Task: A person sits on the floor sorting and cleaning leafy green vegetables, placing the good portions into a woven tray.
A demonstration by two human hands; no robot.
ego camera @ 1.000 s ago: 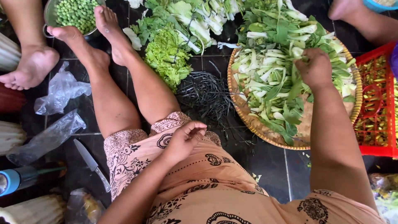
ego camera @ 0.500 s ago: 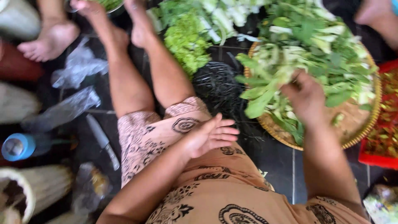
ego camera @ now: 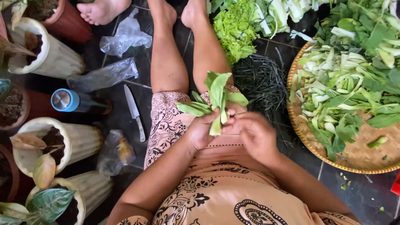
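Both hands have come together over the lap since the earlier view, when the right reached into the round woven bamboo tray (ego camera: 366,160) and the left lay open on the thigh. Left hand (ego camera: 203,131) now grips a leafy green bok choy stalk (ego camera: 217,100), fingers closed round its base; right hand (ego camera: 255,135) touches the base with curled fingers. Steel-bladed kitchen knife (ego camera: 134,111) and blue-capped dark bottle (ego camera: 77,101) lie on the dark tiles, well apart

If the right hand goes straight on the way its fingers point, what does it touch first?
The right hand points left, toward the leafy green stalk and the left hand. It probably meets the stalk's base first; they already nearly touch.
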